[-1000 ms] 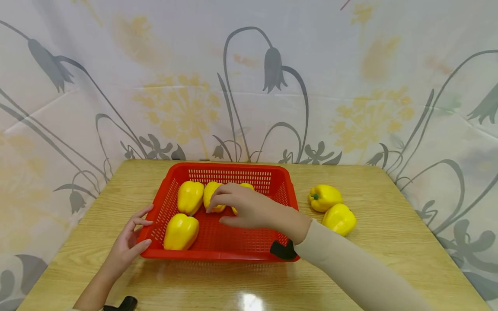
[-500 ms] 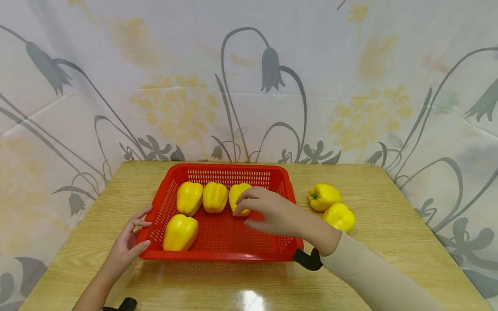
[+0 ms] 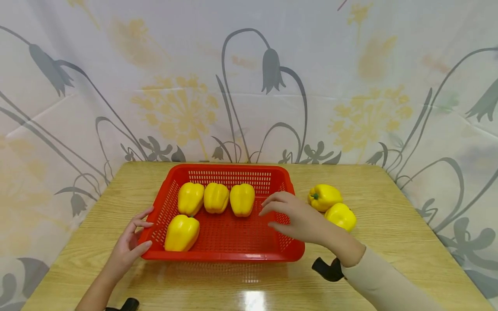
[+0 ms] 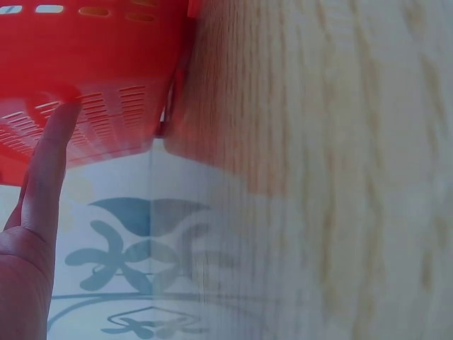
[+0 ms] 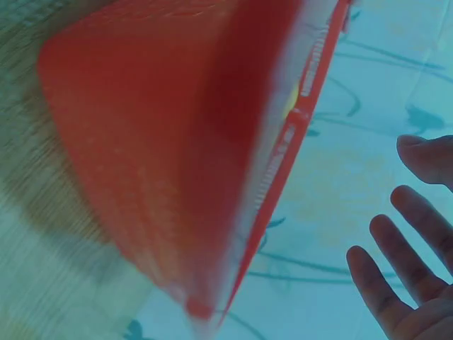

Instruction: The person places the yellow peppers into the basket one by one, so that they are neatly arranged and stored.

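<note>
A red plastic basket [image 3: 218, 255] holds several yellow bell peppers. Three of them, including a pepper [image 3: 242, 200] on the right, form a row along the back. Another pepper [image 3: 182, 233] lies at the front left inside. My left hand [image 3: 126, 248] touches the basket's left side with spread fingers; in the left wrist view, a straight finger [image 4: 48, 163] meets the outer wall. Nothing is held by my right hand [image 3: 297, 218], which hovers over the basket's right rim with loosely bent fingers. The right wrist view shows its fingers [image 5: 407, 255] apart.
On the wooden table [image 3: 400, 255], right of the basket, two more bell peppers lie touching: one pepper [image 3: 324, 197] behind, another pepper [image 3: 341, 217] in front, partly behind my right hand. A flower-patterned cloth [image 3: 334, 86] hangs behind the table.
My right hand has moved right, from above the back row of peppers to the basket's right rim, uncovering the row. My left hand stays at the basket's left side.
</note>
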### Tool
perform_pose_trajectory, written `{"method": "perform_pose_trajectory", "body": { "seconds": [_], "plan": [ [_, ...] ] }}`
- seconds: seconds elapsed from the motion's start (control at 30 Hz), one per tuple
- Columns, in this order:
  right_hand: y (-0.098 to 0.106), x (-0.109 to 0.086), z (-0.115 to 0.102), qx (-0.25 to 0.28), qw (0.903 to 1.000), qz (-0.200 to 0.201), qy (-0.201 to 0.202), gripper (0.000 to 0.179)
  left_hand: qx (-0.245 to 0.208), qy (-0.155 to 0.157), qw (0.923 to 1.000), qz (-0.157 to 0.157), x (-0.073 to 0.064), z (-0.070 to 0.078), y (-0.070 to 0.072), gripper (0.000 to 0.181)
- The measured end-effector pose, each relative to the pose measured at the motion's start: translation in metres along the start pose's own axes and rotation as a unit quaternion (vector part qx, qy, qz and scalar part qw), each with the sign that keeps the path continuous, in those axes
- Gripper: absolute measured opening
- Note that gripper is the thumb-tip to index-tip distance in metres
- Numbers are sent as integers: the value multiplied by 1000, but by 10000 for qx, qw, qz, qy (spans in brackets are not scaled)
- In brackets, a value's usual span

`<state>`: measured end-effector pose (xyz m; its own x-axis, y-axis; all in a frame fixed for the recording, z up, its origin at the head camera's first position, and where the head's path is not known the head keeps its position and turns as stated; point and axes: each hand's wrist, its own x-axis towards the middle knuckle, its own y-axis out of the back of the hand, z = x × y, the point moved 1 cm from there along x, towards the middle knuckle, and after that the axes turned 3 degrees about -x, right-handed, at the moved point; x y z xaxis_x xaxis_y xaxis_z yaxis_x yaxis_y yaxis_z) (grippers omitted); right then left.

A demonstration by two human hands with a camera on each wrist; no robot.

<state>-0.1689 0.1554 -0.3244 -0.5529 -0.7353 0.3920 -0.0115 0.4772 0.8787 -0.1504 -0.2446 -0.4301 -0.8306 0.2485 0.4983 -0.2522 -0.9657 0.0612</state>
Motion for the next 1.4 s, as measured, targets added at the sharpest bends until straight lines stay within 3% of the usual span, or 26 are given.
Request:
{"method": "perform_pose_trajectory", "body": {
  "seconds": [0.13, 0.4, 0.87, 1.17, 1.4],
  "plan": [
    [0, -15, 9, -61, 9992, 115, -368, 26, -5, 34, 10000, 24, 0, 0, -1, 29],
    [-3, -45, 25, -204, 9956, 803, -436, 29, 88, -76, 9999, 46, 0, 1, 0, 32],
    [-1, -87, 42, -636, 9833, 1390, -991, 40, 18, -106, 9999, 9, 0, -1, -1, 32],
    [-3, -115, 58, -742, 9754, 1481, -1453, 40, 44, -97, 9999, -4, 1, 1, -2, 32],
    [-5, -132, 70, -759, 9723, 1563, -1566, 39, -15, -144, 9999, 0, 1, 0, -2, 33]
  ]
}}
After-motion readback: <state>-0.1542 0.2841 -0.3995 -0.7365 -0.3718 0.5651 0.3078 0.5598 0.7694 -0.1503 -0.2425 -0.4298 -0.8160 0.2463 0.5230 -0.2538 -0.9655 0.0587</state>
